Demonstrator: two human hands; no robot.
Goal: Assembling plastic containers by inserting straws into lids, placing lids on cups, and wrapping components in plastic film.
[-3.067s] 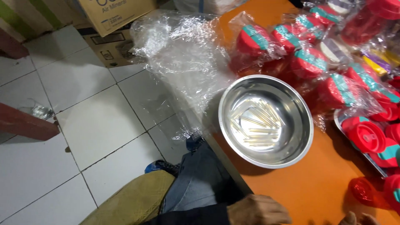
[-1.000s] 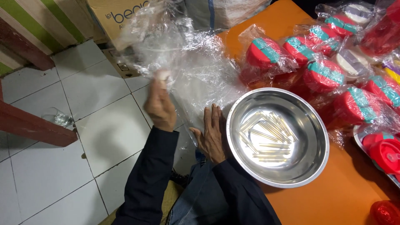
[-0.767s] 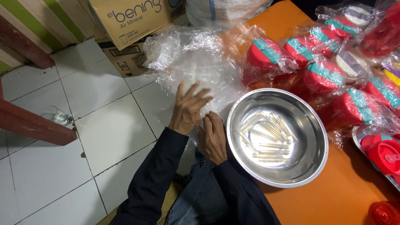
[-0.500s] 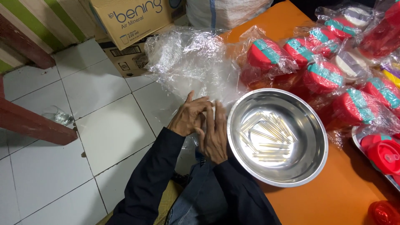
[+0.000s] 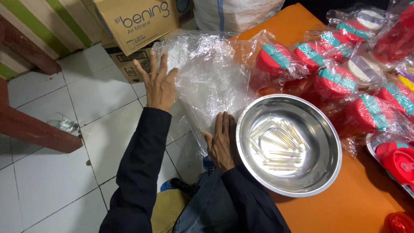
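White tiled floor (image 5: pixel 47 172), green-striped wall (image 5: pixel 43 26), orange table (image 5: pixel 358 203), red bench (image 5: pixel 30 129).

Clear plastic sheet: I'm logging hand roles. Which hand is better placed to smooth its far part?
Left, probably: the left hand lies spread on the far part of the clear plastic sheet, while the right hand rests at its near edge beside the steel bowl.

one steel bowl (image 5: pixel 289 144), one cardboard box (image 5: pixel 140 21), two hands (image 5: pixel 159 84).

That bowl (image 5: pixel 289 144) is shiny polished metal, super reflective, and the plastic sheet (image 5: pixel 207 82) is thin, clear, crinkly and glossy. The counter (image 5: pixel 362 194) looks smooth matt orange, the floor (image 5: pixel 47 172) glazed white tile, the box (image 5: pixel 138 21) plain dull cardboard.
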